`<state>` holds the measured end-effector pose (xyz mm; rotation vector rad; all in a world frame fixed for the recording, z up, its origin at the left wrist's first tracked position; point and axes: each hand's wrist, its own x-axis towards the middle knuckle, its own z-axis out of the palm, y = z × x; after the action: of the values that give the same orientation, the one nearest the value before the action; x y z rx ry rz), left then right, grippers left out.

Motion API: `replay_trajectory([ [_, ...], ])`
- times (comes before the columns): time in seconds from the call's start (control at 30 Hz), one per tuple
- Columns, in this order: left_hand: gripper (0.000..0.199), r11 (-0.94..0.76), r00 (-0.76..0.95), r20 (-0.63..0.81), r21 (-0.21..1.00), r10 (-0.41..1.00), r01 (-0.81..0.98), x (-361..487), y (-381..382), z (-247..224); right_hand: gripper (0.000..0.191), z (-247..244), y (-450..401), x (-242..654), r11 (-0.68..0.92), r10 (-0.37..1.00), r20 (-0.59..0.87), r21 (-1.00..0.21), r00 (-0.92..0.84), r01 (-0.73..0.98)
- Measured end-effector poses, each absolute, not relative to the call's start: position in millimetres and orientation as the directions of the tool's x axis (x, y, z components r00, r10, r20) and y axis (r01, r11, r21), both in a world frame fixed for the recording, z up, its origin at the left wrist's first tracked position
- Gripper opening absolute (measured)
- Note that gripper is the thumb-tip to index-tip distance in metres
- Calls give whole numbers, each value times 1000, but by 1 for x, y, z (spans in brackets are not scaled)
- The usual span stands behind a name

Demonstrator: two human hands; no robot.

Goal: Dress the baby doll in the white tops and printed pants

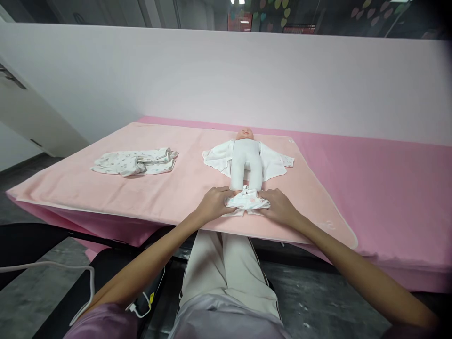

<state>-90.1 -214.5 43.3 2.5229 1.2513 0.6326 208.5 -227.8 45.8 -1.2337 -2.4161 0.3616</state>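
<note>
Head view:
1. Pinching white baby pants (248, 201) by both sides, with left hand (214, 205) and right hand (279, 207), close to doll (246, 157).
2. Under doll, open white shirt (273, 162).
3. Off to the left, folded printed clothes (136, 162), on peach blanket (190, 183).

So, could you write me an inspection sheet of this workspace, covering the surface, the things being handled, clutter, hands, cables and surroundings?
Surface: peach blanket over a pink cover, lightly creased
Job's things: doll face up on a spread white top; small printed garment at its feet
Clutter: folded printed clothing, left of the doll
Hands: left hand and right hand grip opposite sides of the small garment with their fingers
Cables: white cable at lower left, running past a black chair; its far end is out of view
Surroundings: pale wall behind, dark glass above it, grey floor
</note>
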Motion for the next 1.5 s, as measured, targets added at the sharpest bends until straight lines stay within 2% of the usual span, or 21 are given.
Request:
replay_trajectory([
  [0.1,30,-593,524,278,412,805,692,-94,-227,50,8,44,-249,203,566,820,314,-311,-479,764],
  [0.17,30,-590,536,255,443,804,675,-96,-242,61,8,50,-269,201,557,824,320,-307,-467,772],
  [0.3,34,-613,634,174,535,753,582,-99,-280,99,21,85,-314,205,509,856,163,-438,-491,741],
  [0.47,53,-624,630,223,570,744,535,-95,-293,163,25,155,-324,221,455,887,171,-485,-429,747],
  [0.53,55,-628,597,266,546,757,555,-94,-283,191,31,186,-309,225,463,886,221,-471,-408,751],
  [0.63,48,-646,550,344,479,761,595,-93,-263,234,53,232,-282,228,528,847,294,-357,-443,771],
  [0.7,45,-678,535,419,396,734,619,-94,-250,260,60,259,-269,228,554,827,306,-294,-472,779],
  [0.83,36,-727,566,515,178,643,663,-93,-235,298,45,297,-258,220,525,789,464,-167,-403,835],
  [0.93,31,-710,557,555,90,618,699,-89,-236,314,38,310,-257,216,516,705,586,-40,-398,856],
  [1.07,27,-665,507,606,48,613,746,-80,-242,327,45,314,-258,215,488,649,659,24,-381,872],
  [1.2,30,-636,516,596,-11,615,771,-66,-242,333,42,322,-258,216,413,688,628,73,-363,908],
  [1.37,27,-667,563,570,-36,599,744,-51,-234,341,48,337,-257,215,471,681,618,42,-394,881],
  [1.5,23,-685,563,583,-17,585,729,-43,-231,347,64,346,-263,216,514,606,656,109,-450,851],
])
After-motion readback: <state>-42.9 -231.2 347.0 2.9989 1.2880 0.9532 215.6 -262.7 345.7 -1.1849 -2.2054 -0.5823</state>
